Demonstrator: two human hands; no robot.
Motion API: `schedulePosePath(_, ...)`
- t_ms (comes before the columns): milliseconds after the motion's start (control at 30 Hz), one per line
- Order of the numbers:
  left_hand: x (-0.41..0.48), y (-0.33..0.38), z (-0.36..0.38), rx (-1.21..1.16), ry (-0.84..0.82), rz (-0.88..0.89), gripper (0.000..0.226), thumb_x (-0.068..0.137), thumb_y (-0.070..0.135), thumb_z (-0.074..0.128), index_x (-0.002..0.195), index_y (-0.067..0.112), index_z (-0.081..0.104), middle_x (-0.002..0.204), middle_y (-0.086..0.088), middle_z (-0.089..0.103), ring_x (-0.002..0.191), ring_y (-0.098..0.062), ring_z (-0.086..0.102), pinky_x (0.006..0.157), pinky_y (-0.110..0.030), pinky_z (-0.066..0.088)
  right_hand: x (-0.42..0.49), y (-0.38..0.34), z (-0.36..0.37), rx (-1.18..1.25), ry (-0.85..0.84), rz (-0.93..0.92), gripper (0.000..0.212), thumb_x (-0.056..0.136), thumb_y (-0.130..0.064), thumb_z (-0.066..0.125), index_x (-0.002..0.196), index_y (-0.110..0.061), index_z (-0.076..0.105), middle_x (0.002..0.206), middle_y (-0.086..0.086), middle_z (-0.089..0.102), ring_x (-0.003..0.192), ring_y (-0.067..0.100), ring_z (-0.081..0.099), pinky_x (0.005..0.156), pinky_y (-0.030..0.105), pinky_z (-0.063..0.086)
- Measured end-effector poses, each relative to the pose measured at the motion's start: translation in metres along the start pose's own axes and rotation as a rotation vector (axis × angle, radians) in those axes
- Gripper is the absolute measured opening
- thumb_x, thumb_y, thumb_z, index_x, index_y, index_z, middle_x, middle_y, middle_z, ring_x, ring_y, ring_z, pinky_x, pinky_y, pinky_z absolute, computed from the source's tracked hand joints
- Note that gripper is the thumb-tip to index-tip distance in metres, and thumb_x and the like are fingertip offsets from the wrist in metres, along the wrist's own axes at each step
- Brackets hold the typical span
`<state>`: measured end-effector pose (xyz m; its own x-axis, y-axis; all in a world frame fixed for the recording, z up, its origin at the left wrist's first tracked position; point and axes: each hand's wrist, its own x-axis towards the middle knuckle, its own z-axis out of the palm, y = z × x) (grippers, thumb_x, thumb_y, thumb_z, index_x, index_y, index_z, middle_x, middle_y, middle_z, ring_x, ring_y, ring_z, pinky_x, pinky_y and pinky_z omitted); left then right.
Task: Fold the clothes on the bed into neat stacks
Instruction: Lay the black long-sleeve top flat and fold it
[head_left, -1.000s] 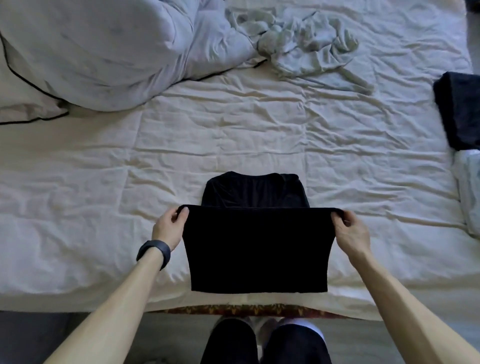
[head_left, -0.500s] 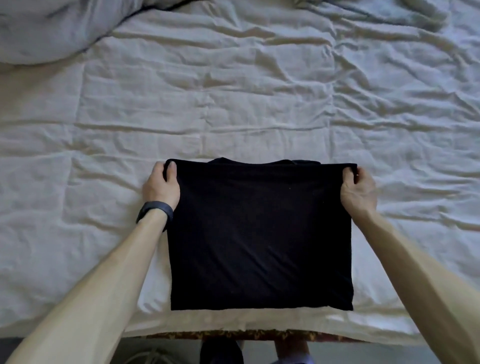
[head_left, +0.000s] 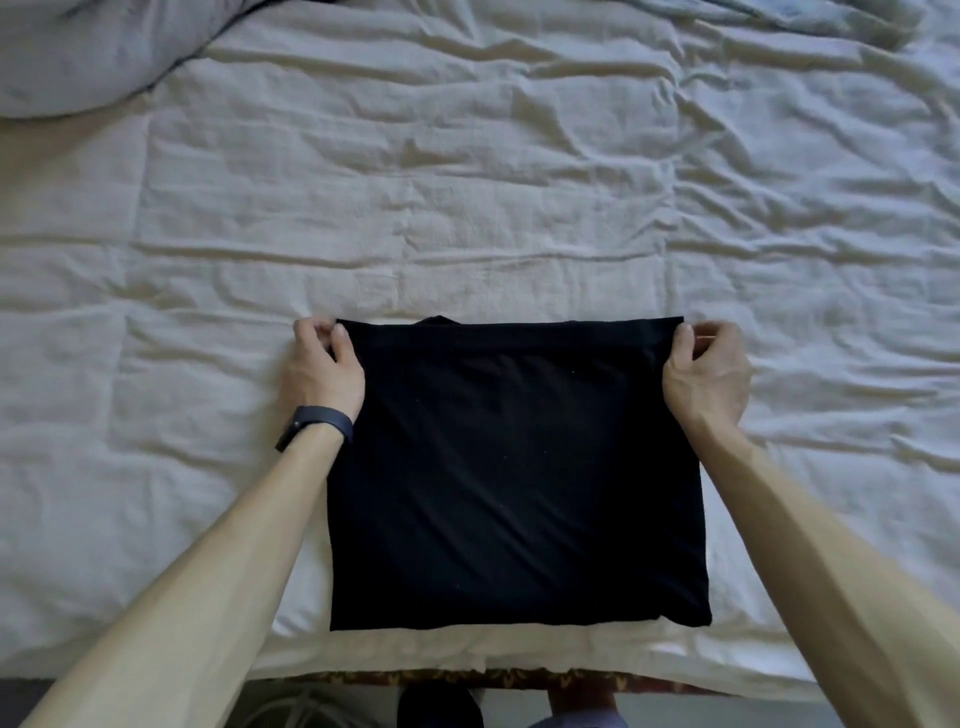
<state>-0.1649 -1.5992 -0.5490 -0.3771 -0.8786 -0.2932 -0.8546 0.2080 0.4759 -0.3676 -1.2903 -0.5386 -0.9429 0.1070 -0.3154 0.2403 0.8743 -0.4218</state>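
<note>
At 6 o'clock on bed (head_left: 467, 208): black garment (head_left: 519, 467), folded flat. Left hand (head_left: 322, 371), right hand (head_left: 706, 374) pinching far corners. Risk: uneven release skewing top layer, collar peeking out.

A home bedroom: rumpled cream bedspread (head_left: 467, 182), grey duvet (head_left: 78, 52).
</note>
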Motion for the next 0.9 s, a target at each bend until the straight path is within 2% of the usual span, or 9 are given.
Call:
schedulePosePath(100,-0.047,0.001,0.004,0.263,0.166,0.333,0.056,0.097,0.040,0.054,0.143,0.009,0.047,0.142,-0.018,0.049,0.129,-0.040,0.048,0.101,-0.052,0.038,-0.046,0.000,0.007,-0.063,0.098,-0.156,0.050,0.099,-0.039,0.055,0.136,-0.006,0.052,0.142,0.017,0.049,0.133,0.037,0.041,0.112,0.047,0.028)
schedulePosePath(200,-0.108,-0.003,0.025,0.424,-0.066,0.721,0.069,0.094,0.049,0.047,0.155,0.019,0.035,0.164,-0.007,0.027,0.151,-0.027,0.025,0.120,-0.054,0.015,-0.115,0.002,0.030,-0.169,0.032,-0.586,0.055,0.097,-0.039,0.056,0.145,-0.013,0.051,0.159,0.013,0.039,0.148,0.032,0.033,0.117,0.048,0.025)
schedulePosePath(300,-0.115,-0.007,0.048,0.583,-0.292,0.852,0.074,0.093,0.062,0.039,0.158,0.037,0.016,0.168,0.002,0.008,0.155,-0.022,0.006,0.121,-0.055,0.000,-0.120,0.002,0.055,-0.390,-0.163,-0.804,0.062,0.101,-0.051,0.043,0.159,-0.031,0.032,0.170,0.003,0.018,0.157,0.021,0.013,0.123,0.053,0.012)
schedulePosePath(367,-0.083,-0.018,0.049,0.642,-0.301,0.820,0.072,0.093,0.070,0.028,0.157,0.045,0.007,0.168,0.005,0.004,0.154,-0.023,0.001,0.119,-0.054,-0.007,-0.083,0.006,0.059,-0.516,-0.164,-0.747,0.065,0.102,-0.057,0.034,0.161,-0.037,0.021,0.171,0.000,0.008,0.158,0.020,0.006,0.123,0.057,0.003)
schedulePosePath(500,-0.050,-0.056,0.018,0.660,-0.225,0.553,0.070,0.095,0.069,0.020,0.157,0.045,-0.001,0.168,0.006,0.000,0.154,-0.021,-0.006,0.117,-0.052,-0.018,-0.046,0.027,0.038,-0.533,-0.157,-0.400,0.067,0.101,-0.066,0.020,0.161,-0.042,0.001,0.171,-0.003,-0.011,0.156,0.016,-0.017,0.120,0.053,-0.018)
schedulePosePath(633,-0.137,-0.073,-0.011,0.274,-0.095,0.131,0.068,0.096,0.053,0.051,0.155,0.028,0.031,0.159,-0.009,0.028,0.145,-0.033,0.027,0.116,-0.056,0.021,-0.112,0.060,-0.004,-0.270,-0.096,-0.092,0.075,0.096,-0.063,0.041,0.159,-0.028,0.022,0.168,0.008,0.015,0.155,0.026,0.009,0.122,0.056,0.009)
schedulePosePath(767,-0.218,-0.089,-0.038,-0.084,-0.073,-0.570,0.063,0.090,0.061,0.057,0.132,0.017,0.044,0.133,-0.011,0.047,0.117,-0.034,0.049,0.097,-0.046,0.042,-0.191,0.105,-0.038,-0.059,-0.018,0.464,0.079,0.091,-0.064,0.054,0.146,-0.010,0.040,0.152,0.019,0.038,0.142,0.036,0.031,0.117,0.053,0.023)
schedulePosePath(833,-0.236,-0.090,-0.044,-0.336,-0.116,-0.867,0.055,0.091,0.059,0.061,0.122,0.015,0.049,0.118,-0.006,0.055,0.103,-0.029,0.057,0.090,-0.041,0.048,-0.212,0.121,-0.049,0.159,-0.023,0.703,0.074,0.090,-0.062,0.061,0.138,-0.008,0.047,0.136,0.015,0.051,0.126,0.032,0.049,0.105,0.045,0.039)
schedulePosePath(900,-0.240,-0.090,-0.046,-0.555,-0.161,-1.010,0.047,0.092,0.055,0.062,0.118,0.017,0.055,0.108,-0.003,0.064,0.094,-0.027,0.065,0.083,-0.042,0.056,-0.221,0.126,-0.054,0.505,-0.120,0.786,0.067,0.093,-0.060,0.061,0.132,-0.006,0.052,0.119,0.006,0.061,0.101,0.019,0.065,0.086,0.035,0.050)
